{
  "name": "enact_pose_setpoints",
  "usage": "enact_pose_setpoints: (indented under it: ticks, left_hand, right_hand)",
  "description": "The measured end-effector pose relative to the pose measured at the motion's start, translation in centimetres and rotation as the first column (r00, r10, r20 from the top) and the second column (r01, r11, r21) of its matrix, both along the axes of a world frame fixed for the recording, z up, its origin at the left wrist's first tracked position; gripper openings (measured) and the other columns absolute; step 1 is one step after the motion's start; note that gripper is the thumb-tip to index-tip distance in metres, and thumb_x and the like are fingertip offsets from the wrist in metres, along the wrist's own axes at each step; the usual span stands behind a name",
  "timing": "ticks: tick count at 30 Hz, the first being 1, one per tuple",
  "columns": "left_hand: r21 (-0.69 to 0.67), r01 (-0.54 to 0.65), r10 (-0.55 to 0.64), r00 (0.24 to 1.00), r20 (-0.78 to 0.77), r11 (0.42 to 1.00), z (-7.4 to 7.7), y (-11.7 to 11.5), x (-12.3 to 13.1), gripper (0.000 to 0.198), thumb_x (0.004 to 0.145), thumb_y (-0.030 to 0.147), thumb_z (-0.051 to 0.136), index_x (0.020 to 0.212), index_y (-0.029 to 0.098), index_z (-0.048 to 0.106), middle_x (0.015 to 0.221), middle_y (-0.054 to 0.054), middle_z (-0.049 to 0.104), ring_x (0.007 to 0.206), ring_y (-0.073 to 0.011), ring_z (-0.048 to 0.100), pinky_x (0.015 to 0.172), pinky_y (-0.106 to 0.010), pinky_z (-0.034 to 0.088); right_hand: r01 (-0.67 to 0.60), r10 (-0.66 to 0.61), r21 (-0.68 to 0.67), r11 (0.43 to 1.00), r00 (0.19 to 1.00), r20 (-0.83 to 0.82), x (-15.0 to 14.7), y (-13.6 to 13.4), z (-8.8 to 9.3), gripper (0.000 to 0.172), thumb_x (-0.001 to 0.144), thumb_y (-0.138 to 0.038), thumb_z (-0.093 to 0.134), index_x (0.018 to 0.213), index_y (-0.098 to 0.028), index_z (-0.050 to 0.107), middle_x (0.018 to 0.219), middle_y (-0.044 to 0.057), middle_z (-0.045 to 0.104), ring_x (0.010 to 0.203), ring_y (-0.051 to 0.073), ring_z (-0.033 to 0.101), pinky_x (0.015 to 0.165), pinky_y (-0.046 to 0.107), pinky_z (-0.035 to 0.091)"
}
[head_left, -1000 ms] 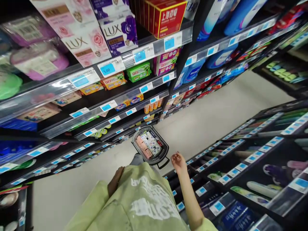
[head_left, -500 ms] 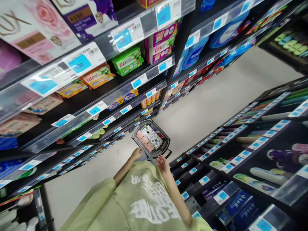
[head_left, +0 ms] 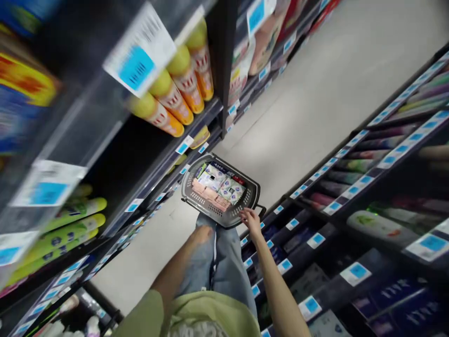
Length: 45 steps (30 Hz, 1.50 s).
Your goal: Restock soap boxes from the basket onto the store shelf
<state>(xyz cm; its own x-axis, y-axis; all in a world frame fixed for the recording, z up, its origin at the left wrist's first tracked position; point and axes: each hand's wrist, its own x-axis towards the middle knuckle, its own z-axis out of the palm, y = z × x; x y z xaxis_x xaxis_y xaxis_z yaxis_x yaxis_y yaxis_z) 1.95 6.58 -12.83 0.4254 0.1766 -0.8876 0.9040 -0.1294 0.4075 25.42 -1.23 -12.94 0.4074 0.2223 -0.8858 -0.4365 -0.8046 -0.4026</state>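
Between orange bottles (head_left: 184,84) and shelves (head_left: 344,198), right fingers (head_left: 246,214) spread by a basket (head_left: 189,183), left fingers (head_left: 206,232) too blurred to tell.

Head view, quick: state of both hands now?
Left hand: blurred, open or closed cannot be told.
Right hand: open, at the basket, contact unclear.

A dark gray perforated plastic shopping basket (head_left: 191,180) sits at the frame's center, open side up, slanting down rightward; inside, pink packs (head_left: 210,194) lie below white patterned packs (head_left: 221,180).
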Motion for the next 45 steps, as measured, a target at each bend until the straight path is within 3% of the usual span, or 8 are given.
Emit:
enact_pose_setpoints:
  ticks: [4, 7, 19, 27, 31, 37, 41, 45]
  left_hand:
    - [0.034, 0.034, -0.032, 0.999, -0.033, 0.999, -7.1, 4.4, -0.8, 0.016, 0.082, 0.015, 0.056, 0.083, 0.017, 0.072, 0.082, -0.006, 0.071, 0.089, -0.0241, 0.065, 0.089, -0.034, 0.05]
    - [0.146, 0.028, -0.023, 0.999, -0.037, 0.989, -10.9, 8.1, -0.4, 0.022, 0.086, 0.014, 0.054, 0.098, 0.017, 0.073, 0.107, -0.01, 0.072, 0.107, -0.0257, 0.064, 0.101, -0.036, 0.047]
    - [0.387, -0.04, 0.141, 0.961, -0.237, 0.921, -20.4, 15.2, 3.2, 0.099, 0.08, 0.033, 0.079, 0.154, 0.005, 0.02, 0.155, -0.03, 0.036, 0.143, -0.0391, 0.037, 0.115, -0.045, 0.035]
    - [0.521, 0.02, 0.189, 0.919, -0.345, 0.853, -25.2, 16.0, 5.8, 0.095, 0.084, 0.045, 0.07, 0.154, 0.003, 0.019, 0.149, -0.032, 0.041, 0.139, -0.0426, 0.044, 0.108, -0.046, 0.043]
    - [0.439, 0.038, 0.147, 0.913, -0.38, 0.898, -24.4, 15.2, 5.1, 0.087, 0.085, 0.046, 0.068, 0.149, 0.005, 0.027, 0.145, -0.028, 0.049, 0.131, -0.0397, 0.053, 0.106, -0.045, 0.044]
    - [0.088, -0.016, 0.049, 0.924, -0.379, 0.996, -19.2, 11.1, 3.5, 0.061, 0.07, 0.037, 0.081, 0.122, 0.013, 0.061, 0.122, -0.016, 0.071, 0.115, -0.0321, 0.066, 0.093, -0.033, 0.053]
    - [-0.122, -0.103, 0.059, 0.946, -0.319, 0.987, -13.1, 7.0, 4.0, 0.043, 0.076, 0.038, 0.072, 0.112, 0.016, 0.068, 0.111, -0.011, 0.075, 0.106, -0.0286, 0.069, 0.083, -0.031, 0.057]
    - [-0.22, -0.207, 0.156, 0.96, -0.231, 0.953, -3.6, 3.9, 6.1, 0.041, 0.09, 0.048, 0.051, 0.1, 0.016, 0.073, 0.095, -0.01, 0.076, 0.085, -0.0258, 0.071, 0.063, -0.029, 0.058]
  right_hand:
    - [-0.308, 0.302, -0.1, 0.946, 0.95, -0.075, -1.0, 0.3, -8.5, 0.02, 0.078, -0.035, 0.062, 0.088, -0.018, 0.067, 0.09, 0.011, 0.077, 0.092, 0.028, 0.073, 0.085, 0.038, 0.055]
    - [-0.444, 0.437, -0.083, 0.892, 0.895, -0.089, -1.6, 0.5, -11.9, 0.01, 0.076, -0.024, 0.068, 0.085, -0.019, 0.069, 0.093, 0.012, 0.077, 0.103, 0.029, 0.07, 0.095, 0.037, 0.05]
    - [-0.496, 0.496, -0.045, 0.867, 0.868, -0.007, 0.1, -1.4, -16.9, 0.023, 0.089, -0.027, 0.052, 0.103, -0.021, 0.069, 0.086, 0.003, 0.077, 0.081, 0.019, 0.072, 0.082, 0.028, 0.051]
    - [-0.465, 0.465, -0.075, 0.882, 0.885, -0.015, 0.7, -2.7, -22.4, 0.027, 0.09, -0.029, 0.05, 0.108, -0.021, 0.069, 0.081, 0.004, 0.075, 0.079, 0.021, 0.07, 0.078, 0.029, 0.048]
    - [-0.474, 0.473, -0.076, 0.877, 0.88, -0.04, -1.1, -3.1, -22.1, 0.026, 0.091, -0.03, 0.052, 0.108, -0.022, 0.068, 0.09, 0.004, 0.076, 0.086, 0.021, 0.07, 0.082, 0.029, 0.047]
    - [-0.533, 0.529, -0.056, 0.844, 0.845, -0.078, -3.7, -2.5, -16.9, 0.024, 0.09, -0.024, 0.053, 0.108, -0.02, 0.068, 0.095, 0.007, 0.076, 0.089, 0.023, 0.069, 0.082, 0.031, 0.047]
    - [-0.577, 0.575, -0.026, 0.816, 0.816, -0.066, -4.0, -1.9, -11.5, 0.026, 0.089, -0.023, 0.052, 0.109, -0.02, 0.068, 0.1, 0.008, 0.076, 0.094, 0.024, 0.07, 0.086, 0.031, 0.048]
    - [-0.591, 0.591, -0.011, 0.806, 0.806, 0.015, -3.1, -1.3, -3.9, 0.027, 0.087, -0.024, 0.049, 0.105, -0.018, 0.067, 0.113, 0.012, 0.074, 0.106, 0.026, 0.069, 0.096, 0.034, 0.048]
